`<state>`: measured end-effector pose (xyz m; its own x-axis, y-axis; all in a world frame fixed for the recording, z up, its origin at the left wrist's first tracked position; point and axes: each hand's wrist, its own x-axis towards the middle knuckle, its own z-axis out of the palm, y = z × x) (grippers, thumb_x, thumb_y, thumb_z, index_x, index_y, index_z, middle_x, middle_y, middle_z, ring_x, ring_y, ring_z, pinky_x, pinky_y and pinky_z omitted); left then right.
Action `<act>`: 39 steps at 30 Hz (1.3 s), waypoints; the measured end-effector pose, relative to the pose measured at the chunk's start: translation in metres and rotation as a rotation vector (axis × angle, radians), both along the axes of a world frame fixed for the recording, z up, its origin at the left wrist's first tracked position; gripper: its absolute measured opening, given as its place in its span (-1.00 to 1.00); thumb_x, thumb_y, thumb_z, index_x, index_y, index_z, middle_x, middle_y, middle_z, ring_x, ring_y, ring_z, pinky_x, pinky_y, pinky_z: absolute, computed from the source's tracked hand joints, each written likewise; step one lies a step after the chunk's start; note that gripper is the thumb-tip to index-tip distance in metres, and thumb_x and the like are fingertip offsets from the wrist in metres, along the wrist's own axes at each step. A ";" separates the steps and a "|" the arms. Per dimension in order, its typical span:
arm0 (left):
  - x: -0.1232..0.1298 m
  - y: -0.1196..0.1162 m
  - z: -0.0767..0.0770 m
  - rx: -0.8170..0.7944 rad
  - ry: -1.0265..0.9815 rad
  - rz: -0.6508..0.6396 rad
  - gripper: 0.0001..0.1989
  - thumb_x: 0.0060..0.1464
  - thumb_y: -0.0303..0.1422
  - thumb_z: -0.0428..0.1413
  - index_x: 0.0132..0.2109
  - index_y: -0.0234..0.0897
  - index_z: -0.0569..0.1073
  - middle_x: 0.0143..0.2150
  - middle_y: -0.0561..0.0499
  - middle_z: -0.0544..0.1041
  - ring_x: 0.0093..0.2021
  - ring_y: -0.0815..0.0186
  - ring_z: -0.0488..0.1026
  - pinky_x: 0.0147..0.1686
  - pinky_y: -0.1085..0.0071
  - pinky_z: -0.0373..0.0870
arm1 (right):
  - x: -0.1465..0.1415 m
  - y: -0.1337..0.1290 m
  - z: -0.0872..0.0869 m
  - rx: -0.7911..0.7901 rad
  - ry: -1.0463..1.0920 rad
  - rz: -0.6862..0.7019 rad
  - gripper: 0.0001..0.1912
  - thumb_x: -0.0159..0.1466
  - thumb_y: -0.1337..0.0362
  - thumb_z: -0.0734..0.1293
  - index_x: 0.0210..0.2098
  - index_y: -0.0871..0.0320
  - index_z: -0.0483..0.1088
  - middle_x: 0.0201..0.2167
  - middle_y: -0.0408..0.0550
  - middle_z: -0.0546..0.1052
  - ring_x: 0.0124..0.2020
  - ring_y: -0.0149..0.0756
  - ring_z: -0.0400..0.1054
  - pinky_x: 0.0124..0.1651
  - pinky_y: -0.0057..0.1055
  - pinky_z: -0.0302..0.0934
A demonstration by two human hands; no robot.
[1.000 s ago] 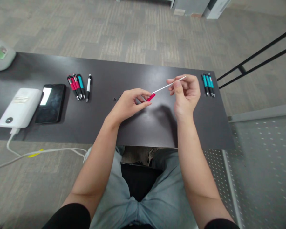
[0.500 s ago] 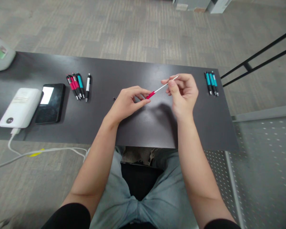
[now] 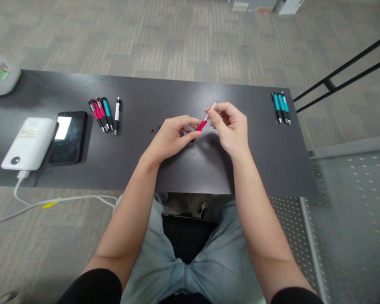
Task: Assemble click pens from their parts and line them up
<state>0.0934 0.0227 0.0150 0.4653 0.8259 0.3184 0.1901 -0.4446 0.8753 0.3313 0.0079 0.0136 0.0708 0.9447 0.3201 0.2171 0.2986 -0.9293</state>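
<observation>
Between the thumb and fingers of my left hand (image 3: 176,134) is a pink pen barrel (image 3: 202,125), tilted up to the right; its dark lower end shows under my thumb. A thin white pen refill (image 3: 210,110) sticks out of the barrel's upper end. My right hand (image 3: 231,126) pinches this refill between thumb and forefinger, close to the barrel's mouth, with the tip pointing up past the fingers. How far the refill reaches inside the barrel is hidden. Small dark pen parts (image 3: 152,130) lie on the table just left of my left hand.
On the dark table (image 3: 139,169), several pink and teal pens (image 3: 100,114) and a white pen (image 3: 117,116) lie to the left. Teal pens (image 3: 281,108) rest near the right edge. A white power bank (image 3: 30,143) with a cable and a black device (image 3: 69,139) are at far left.
My right hand has moved left and closer to the pink barrel. Much less of the white refill now sticks out of it, and the pair points more steeply upward.
</observation>
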 end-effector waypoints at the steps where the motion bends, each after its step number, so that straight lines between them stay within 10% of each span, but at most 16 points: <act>1: 0.000 0.000 0.000 -0.008 -0.005 -0.003 -0.69 0.45 -0.01 0.53 0.15 -0.02 0.93 -0.09 -0.05 0.87 -0.17 0.08 0.76 -0.04 0.14 0.74 | -0.001 0.000 0.000 -0.010 -0.012 -0.001 -0.18 0.42 -0.71 0.59 -0.05 -0.07 0.73 -0.21 -0.10 0.65 -0.24 -0.18 0.54 -0.14 -0.18 0.60; 16: -0.057 0.022 0.004 0.048 -0.135 0.279 -0.29 0.41 0.42 0.52 0.26 -0.06 0.83 0.09 -0.11 0.88 0.02 0.05 0.83 -0.06 0.23 0.73 | -0.013 -0.006 0.023 -0.059 -0.353 0.208 -0.40 0.53 -0.33 0.71 0.28 -0.06 0.77 0.18 0.05 0.78 -0.13 -0.09 0.61 0.03 -0.09 0.66; 21: -0.092 0.035 -0.008 0.109 -0.165 0.439 -0.39 0.48 0.35 0.49 0.31 0.04 0.81 0.10 -0.08 0.85 0.06 0.03 0.79 -0.01 0.17 0.75 | -0.052 -0.018 0.028 -0.142 -0.698 0.267 -0.76 0.68 0.10 0.58 0.27 -0.03 0.77 0.24 0.09 0.78 -0.05 0.01 0.69 0.18 0.00 0.65; 27: -0.100 0.037 -0.014 0.097 -0.142 0.439 -0.41 0.53 0.30 0.48 0.32 -0.03 0.80 0.11 -0.10 0.85 0.04 0.08 0.78 -0.05 0.24 0.71 | -0.086 -0.015 0.018 -0.161 -0.841 0.180 -0.67 0.73 0.07 0.52 0.38 0.00 0.73 0.33 0.19 0.73 0.19 0.15 0.72 0.08 -0.06 0.62; 39: -0.081 0.020 0.000 0.095 -0.039 0.398 -0.67 0.44 -0.17 0.44 0.22 -0.15 0.89 0.09 -0.11 0.90 -0.02 0.12 0.79 0.02 0.23 0.69 | -0.089 -0.013 0.007 -0.181 -0.745 0.214 -0.92 0.67 0.25 0.59 0.11 -0.08 0.75 0.20 0.13 0.78 0.06 0.09 0.77 0.20 0.03 0.68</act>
